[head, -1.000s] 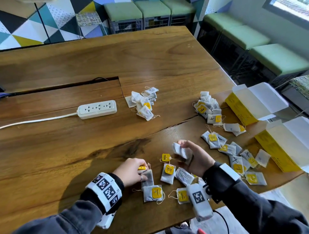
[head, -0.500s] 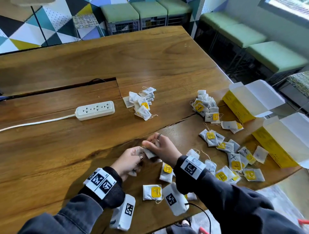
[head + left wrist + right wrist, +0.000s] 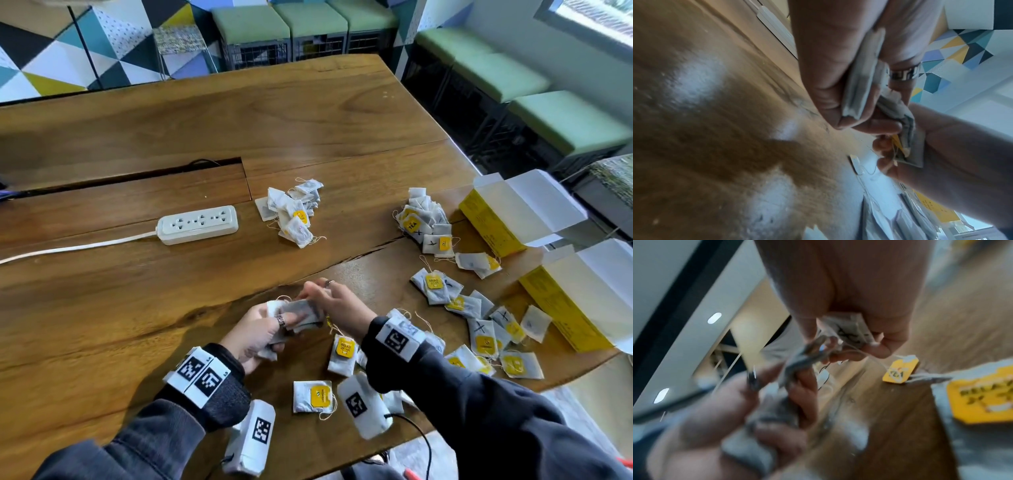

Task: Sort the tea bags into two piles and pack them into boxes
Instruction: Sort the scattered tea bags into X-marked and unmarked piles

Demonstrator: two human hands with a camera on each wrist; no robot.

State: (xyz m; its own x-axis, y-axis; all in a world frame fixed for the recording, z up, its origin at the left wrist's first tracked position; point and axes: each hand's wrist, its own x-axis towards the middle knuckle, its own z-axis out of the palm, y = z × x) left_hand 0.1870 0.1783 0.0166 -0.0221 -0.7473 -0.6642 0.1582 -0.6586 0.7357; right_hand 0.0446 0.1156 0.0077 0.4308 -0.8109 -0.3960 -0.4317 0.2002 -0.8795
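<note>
Near edge: 1 tea bag with yellow tag (image 3: 313, 396) flat on the wooden surface (image 3: 102, 325), between the 2 sleeves.
Left hand (image 3: 255, 330): fingers curled around a bunch of tea bags (image 3: 301, 313), ring on 1 finger; held just above the surface.
Right hand (image 3: 337, 306): fingers pinched on a tea bag marked X (image 3: 851, 332), touching the left hand's bunch; a yellow tag (image 3: 900, 369) dangling on its string below.
Right of the hands: loose tea bags (image 3: 479, 329) scattered, several marked X, several showing yellow tags.
Middle left: white power strip (image 3: 198, 224), cord running off to the left.
Middle: small pile (image 3: 294, 212) of tea bags, well apart from the hands.
Middle right: second pile (image 3: 423, 222), some marked X, near the boxes.
Right side: 2 yellow boxes, nearer box (image 3: 565, 305) and farther box (image 3: 493, 224), flaps open, lying on the surface.
Far: green stools (image 3: 250, 20) beyond the surface.
</note>
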